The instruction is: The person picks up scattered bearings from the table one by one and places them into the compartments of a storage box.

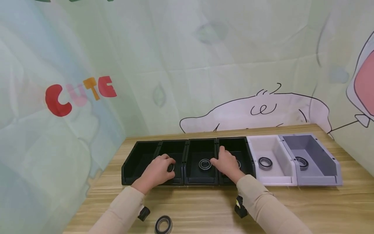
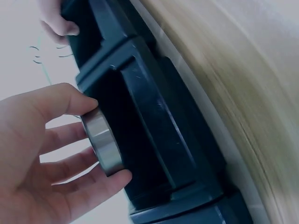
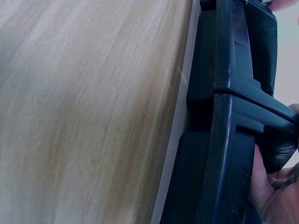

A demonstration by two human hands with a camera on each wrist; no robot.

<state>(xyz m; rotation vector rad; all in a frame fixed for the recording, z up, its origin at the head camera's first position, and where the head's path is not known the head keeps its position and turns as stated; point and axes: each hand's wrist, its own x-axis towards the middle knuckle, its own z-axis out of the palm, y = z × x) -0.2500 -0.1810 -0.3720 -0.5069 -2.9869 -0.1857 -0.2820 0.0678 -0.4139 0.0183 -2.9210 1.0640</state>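
Observation:
My left hand [image 1: 157, 170] pinches a metal ball bearing [image 2: 103, 142] by its rim between thumb and fingers, over the second black bin [image 2: 156, 121] from the left. In the head view, the fingers partly cover this bearing. My right hand [image 1: 227, 162] straddles the side wall between the third and fourth black bins, its thumb toward the third and its other fingers on the fourth bin's side [image 3: 278, 147]. A bearing [image 1: 205, 164] lies in the third bin, close to the right thumb. Another bearing [image 1: 239, 163] in the fourth bin is mostly hidden behind the right hand.
To the right, a white bin [image 1: 287, 180] and a grey bin [image 1: 319, 180] complete the row; one bearing [image 1: 265, 163] sits in the white bin and one [image 1: 302, 163] in the grey. A loose bearing [image 1: 163, 225] lies on the wooden table [image 1: 198, 208] near its front. A printed cloth hangs behind.

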